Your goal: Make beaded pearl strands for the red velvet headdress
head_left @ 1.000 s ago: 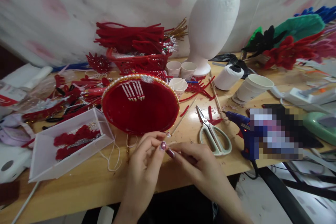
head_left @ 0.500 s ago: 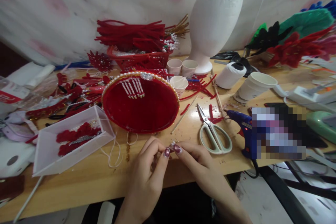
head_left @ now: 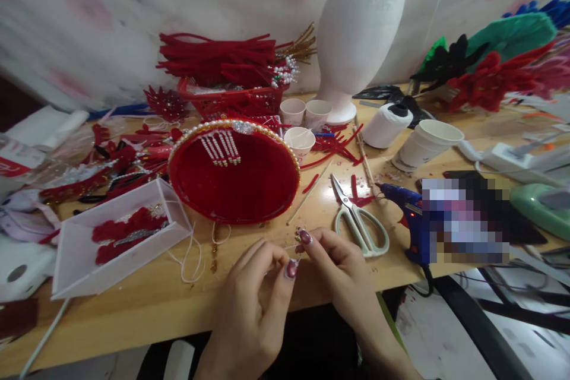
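Note:
My left hand (head_left: 256, 303) is closed, thumb and forefinger pinching a thin white thread (head_left: 291, 247). The thread runs across a small gap toward my right hand (head_left: 341, 276), whose thumb and forefinger pinch a tiny shiny bead piece (head_left: 298, 237); its exact kind is too small to make out. Just beyond both hands stands a red velvet headpiece (head_left: 240, 184), rimmed with pearls and hung with short bead strands near its top. Scissors with pale green handles (head_left: 361, 222) lie to the right of my right hand.
A white box (head_left: 80, 276) with red pieces stands left. The blue glue gun (head_left: 407, 214) is at right. Behind are paper cups (head_left: 299, 141), a thread spool (head_left: 386, 126), a foam head (head_left: 363, 35) and a red basket (head_left: 240, 104). The table edge (head_left: 133, 341) is nearest me.
My hands have moved slightly apart, so thread now shows between them. The bead piece sits in my right fingertips. The whole view has shifted a little.

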The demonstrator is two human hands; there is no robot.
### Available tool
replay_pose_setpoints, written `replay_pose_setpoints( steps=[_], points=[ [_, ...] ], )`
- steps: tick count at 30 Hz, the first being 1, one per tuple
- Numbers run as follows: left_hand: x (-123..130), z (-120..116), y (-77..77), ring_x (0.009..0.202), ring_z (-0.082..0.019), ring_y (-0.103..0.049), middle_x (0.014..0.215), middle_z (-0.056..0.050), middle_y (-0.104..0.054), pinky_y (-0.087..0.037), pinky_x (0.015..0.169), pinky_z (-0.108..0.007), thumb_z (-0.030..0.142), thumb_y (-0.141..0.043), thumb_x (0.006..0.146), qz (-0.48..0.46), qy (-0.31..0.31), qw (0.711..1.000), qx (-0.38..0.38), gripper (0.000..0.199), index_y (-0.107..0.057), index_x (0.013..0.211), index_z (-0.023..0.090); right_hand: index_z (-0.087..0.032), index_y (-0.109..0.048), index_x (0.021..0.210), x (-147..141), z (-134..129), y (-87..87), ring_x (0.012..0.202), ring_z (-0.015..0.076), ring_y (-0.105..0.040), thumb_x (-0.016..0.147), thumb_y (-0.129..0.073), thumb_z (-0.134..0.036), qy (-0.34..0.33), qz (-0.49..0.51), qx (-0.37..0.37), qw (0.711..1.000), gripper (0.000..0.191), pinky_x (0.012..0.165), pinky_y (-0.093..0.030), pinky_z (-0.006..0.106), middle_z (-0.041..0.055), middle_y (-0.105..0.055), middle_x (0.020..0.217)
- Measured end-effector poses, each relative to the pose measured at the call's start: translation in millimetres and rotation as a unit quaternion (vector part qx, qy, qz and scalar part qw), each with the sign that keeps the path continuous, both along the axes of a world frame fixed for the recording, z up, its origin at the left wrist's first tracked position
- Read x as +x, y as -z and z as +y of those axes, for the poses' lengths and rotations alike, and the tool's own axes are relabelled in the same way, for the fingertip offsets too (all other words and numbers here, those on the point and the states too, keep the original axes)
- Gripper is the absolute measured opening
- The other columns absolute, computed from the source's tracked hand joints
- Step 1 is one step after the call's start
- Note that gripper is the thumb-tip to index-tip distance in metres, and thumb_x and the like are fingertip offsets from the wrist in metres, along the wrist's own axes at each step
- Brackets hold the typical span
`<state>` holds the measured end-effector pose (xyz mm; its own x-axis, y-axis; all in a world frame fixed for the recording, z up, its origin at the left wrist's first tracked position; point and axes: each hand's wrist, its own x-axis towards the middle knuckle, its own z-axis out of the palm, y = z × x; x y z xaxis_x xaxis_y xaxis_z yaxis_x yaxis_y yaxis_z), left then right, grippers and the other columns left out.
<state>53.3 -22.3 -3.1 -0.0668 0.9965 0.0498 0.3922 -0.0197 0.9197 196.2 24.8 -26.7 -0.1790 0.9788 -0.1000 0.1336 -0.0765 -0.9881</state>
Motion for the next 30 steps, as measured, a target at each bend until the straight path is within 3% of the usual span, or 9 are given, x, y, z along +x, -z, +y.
replay_pose_setpoints(
  steps=[8,14,19,21,24,26,27,29,30],
  points=[
    [-3,-7,-4.4,0.058,-0.012,-0.052,0.066,0.005,-0.055,-0.042,0.055,-0.022,0.029,-0.055,0.096,-0.133,-0.154,0.979,-0.026,0.004,-0.058,0.095,0.026,-0.020,-0.068,0.066,0,5,2.6,0.060,0.0161,-0.048,0.087,-0.065,-0.054,0.016,-0.003,-0.001,1.000,0.041,0.052,-0.035,0.026,0.0000,-0.054,0.059],
    [-42,-17,2.5,0.053,-0.011,-0.049,0.065,0.002,-0.057,-0.042,0.046,-0.019,0.031,-0.075,0.083,-0.277,-0.144,0.950,-0.026,0.013,-0.064,0.086,0.024,-0.020,-0.067,0.061,-2,4,5.4,0.053,0.0127,-0.037,0.082,-0.071,-0.056,0.072,-0.004,0.010,0.997,0.042,0.047,-0.029,0.025,-0.0019,-0.048,0.054],
    [-49,-24,-12.3,0.049,-0.007,-0.042,0.059,0.005,-0.053,-0.039,0.044,-0.014,0.033,-0.082,0.078,-0.339,-0.226,0.913,-0.031,0.019,-0.064,0.080,0.025,-0.020,-0.061,0.060,0,6,3.1,0.050,0.0106,-0.030,0.085,-0.070,-0.050,0.042,-0.016,0.022,0.999,0.040,0.046,-0.026,0.024,-0.0052,-0.040,0.053],
    [-57,-25,-12.2,0.047,-0.008,-0.040,0.058,0.005,-0.052,-0.038,0.043,-0.015,0.033,-0.079,0.081,-0.302,-0.227,0.926,-0.008,0.015,-0.065,0.082,0.027,-0.020,-0.057,0.060,1,7,2.1,0.049,0.0100,-0.029,0.086,-0.070,-0.047,0.017,-0.023,0.038,0.999,0.040,0.044,-0.024,0.024,-0.0057,-0.038,0.053],
    [-76,-22,-4.0,0.054,-0.014,-0.053,0.063,0.003,-0.060,-0.045,0.048,-0.021,0.036,-0.072,0.086,-0.125,-0.200,0.972,0.012,0.011,-0.070,0.095,0.031,-0.020,-0.056,0.062,2,9,-0.3,0.049,0.0100,-0.032,0.090,-0.066,-0.043,-0.019,-0.033,0.059,0.998,0.038,0.045,-0.026,0.023,-0.0050,-0.042,0.055],
    [-84,-17,1.2,0.079,-0.025,-0.069,0.085,-0.003,-0.074,-0.056,0.065,-0.031,0.040,-0.072,0.082,0.062,-0.145,0.987,-0.025,0.022,-0.073,0.103,0.031,-0.021,-0.055,0.062,2,9,-2.7,0.049,0.0099,-0.032,0.091,-0.062,-0.042,-0.038,-0.036,0.063,0.997,0.037,0.044,-0.027,0.023,-0.0052,-0.042,0.055],
    [-82,-14,2.5,0.096,-0.031,-0.070,0.100,-0.006,-0.076,-0.058,0.079,-0.039,0.043,-0.070,0.082,0.133,-0.124,0.983,-0.031,0.024,-0.075,0.101,0.029,-0.021,-0.054,0.062,1,10,-4.0,0.048,0.0099,-0.032,0.092,-0.062,-0.041,-0.045,-0.039,0.062,0.996,0.037,0.044,-0.027,0.023,-0.0054,-0.042,0.055],
    [-69,-6,2.8,0.123,-0.037,-0.061,0.125,-0.010,-0.072,-0.048,0.104,-0.052,0.046,-0.062,0.085,0.192,-0.119,0.974,0.011,0.029,-0.076,0.102,0.026,-0.021,-0.054,0.061,0,10,-6.0,0.048,0.0099,-0.033,0.091,-0.062,-0.040,-0.055,-0.046,0.063,0.995,0.036,0.044,-0.027,0.023,-0.0053,-0.043,0.054],
    [-58,-3,2.4,0.126,-0.034,-0.059,0.131,-0.010,-0.070,-0.045,0.108,-0.052,0.043,-0.057,0.090,0.176,-0.110,0.978,0.016,0.033,-0.072,0.114,0.025,-0.020,-0.056,0.062,-1,9,-6.6,0.049,0.0102,-0.036,0.090,-0.062,-0.039,-0.060,-0.050,0.064,0.995,0.035,0.045,-0.029,0.023,-0.0047,-0.045,0.054]
  ],
)
